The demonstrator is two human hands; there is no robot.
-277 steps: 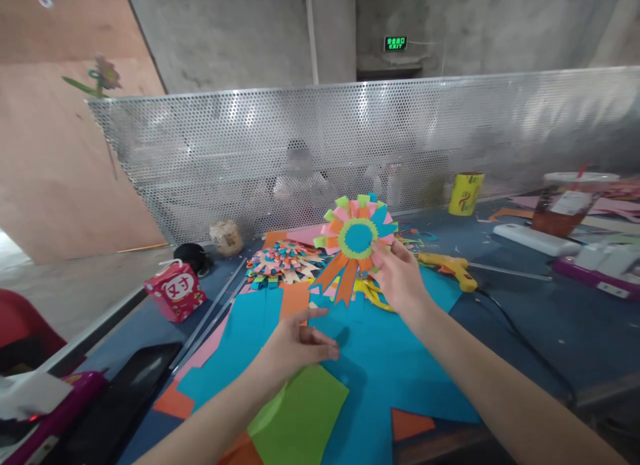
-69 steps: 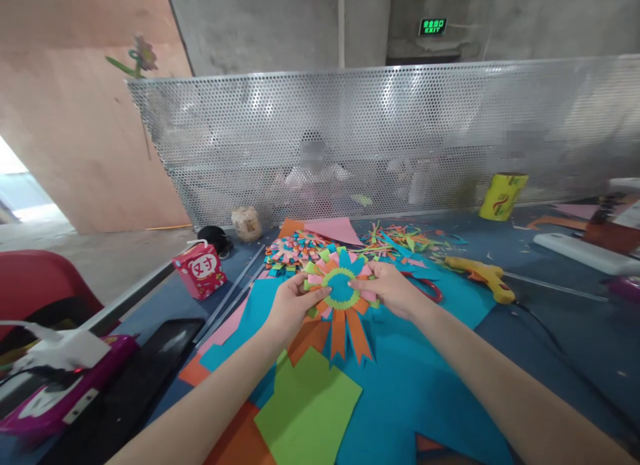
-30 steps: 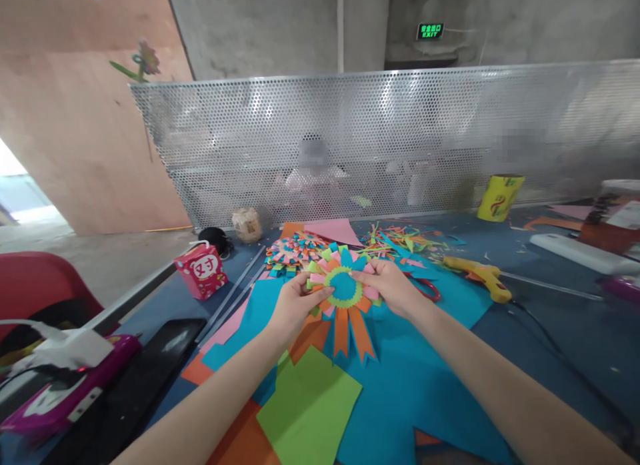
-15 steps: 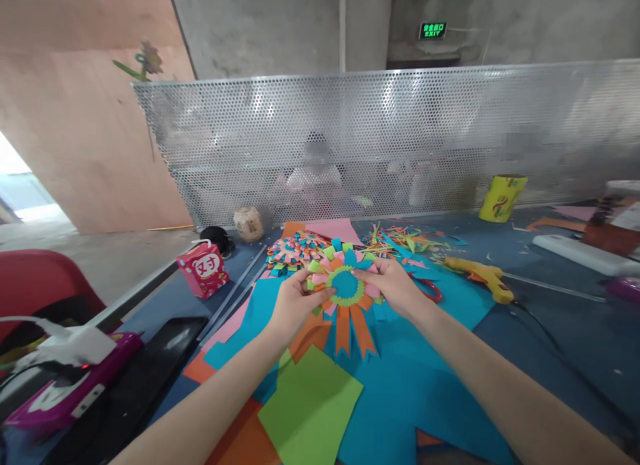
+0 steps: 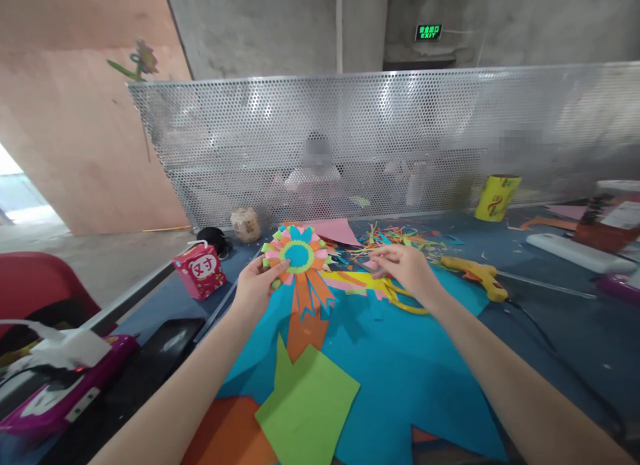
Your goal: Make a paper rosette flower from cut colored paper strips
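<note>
My left hand point(image 5: 259, 283) is closed around the left edge of a paper rosette point(image 5: 315, 285), thumb on its front. The rosette has a blue round centre, a scalloped yellow-green ring, looped strips in several colours and orange ribbon tails hanging down. My right hand point(image 5: 407, 270) hovers to the right, apart from the rosette, its fingers loosely curled with a gap to the thumb. Just below the right hand lie yellow scissors point(image 5: 400, 298) among small pink and green paper scraps. Blue paper sheets point(image 5: 395, 365) lie beneath both hands.
Green paper point(image 5: 310, 405) and orange paper point(image 5: 235, 431) lie in front. Shredded paper strips point(image 5: 395, 238) are heaped at the back. A yellow glue gun point(image 5: 477, 275) with a cord is at right. A red drink carton point(image 5: 201, 270), phone point(image 5: 173, 345) and purple power strip point(image 5: 75, 398) are at left.
My right hand has let go of the rosette and moved slightly right. My left hand has carried the rosette leftward and up, so the yellow scissors now show.
</note>
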